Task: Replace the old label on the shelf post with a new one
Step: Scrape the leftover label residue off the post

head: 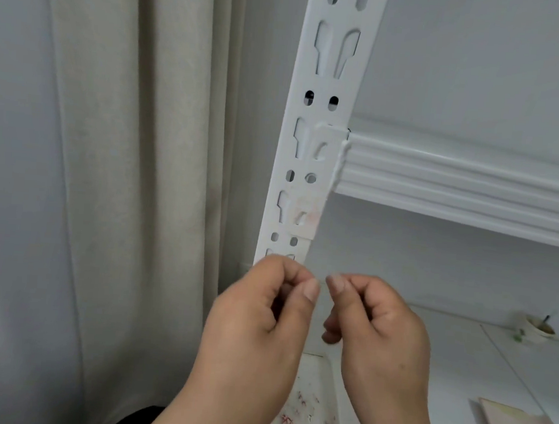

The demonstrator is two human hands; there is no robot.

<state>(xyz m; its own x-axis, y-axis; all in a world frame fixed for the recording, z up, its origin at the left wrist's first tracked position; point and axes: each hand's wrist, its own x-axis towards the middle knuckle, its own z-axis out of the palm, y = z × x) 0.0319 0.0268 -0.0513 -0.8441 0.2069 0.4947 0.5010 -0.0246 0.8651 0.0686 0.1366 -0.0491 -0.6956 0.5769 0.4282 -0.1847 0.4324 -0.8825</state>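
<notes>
**Both hands pinch something small below a post with only residue on it**

Nearest the camera are the two hands, raised side by side in front of the lower part of the shelf post (311,167). The left hand (255,330) has its fingers (310,289) curled in with thumb pressed against forefinger; the right hand (378,336) mirrors it, thumb and forefinger closed together. The tips nearly meet, with a slim gap between them. What they pinch is too small or too pale to make out; going by the posture, it is likely a thin strip or a label backing being separated, which would explain why both hands work so close together at chest height and not on the post itself. That is a guess, not something visible.

The post is white perforated metal, leaning slightly in this wide view, with keyhole slots and paired oval holes. On its face, from beside the shelf beam (458,179) down to a straight lower edge above the hands, sits a pale rectangular patch (308,207) with a faint pinkish stain. It reads as what remains of the old label, or adhesive residue; no clear print shows on it.

Small red-and-white scraps (295,417) lie scattered on the surface below the hands, probably scraped label bits. A curtain (134,167) hangs to the left.
</notes>
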